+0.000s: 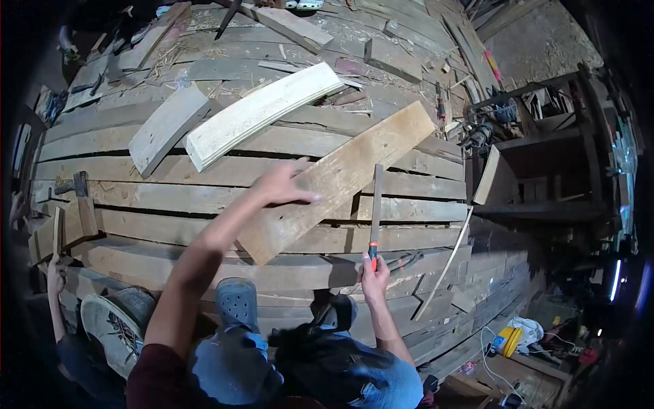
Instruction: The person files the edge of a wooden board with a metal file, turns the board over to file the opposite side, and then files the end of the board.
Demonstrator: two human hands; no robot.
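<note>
My right hand (375,276) is closed around the red and black handle of a flat metal file (377,204), whose long blade points away from me. The blade's tip overlaps the edge of a wide tan wooden board (361,160). That board lies slanted across the planks in front of my feet. Over its left part is my left hand (283,184), thumb and fingers spread apart at the board's upper edge. Just beyond lie a pale curved wooden piece (262,112) with a grooved edge and a shorter grey block (169,129).
Gaps run between the floor planks (157,198). A hammer (80,184) rests at left, above a bucket (119,324). Another person's hand (56,273) holds a stick there. A wooden shelf frame (545,170) and a thin strip (446,262) are at right. Shavings and offcuts litter the far side.
</note>
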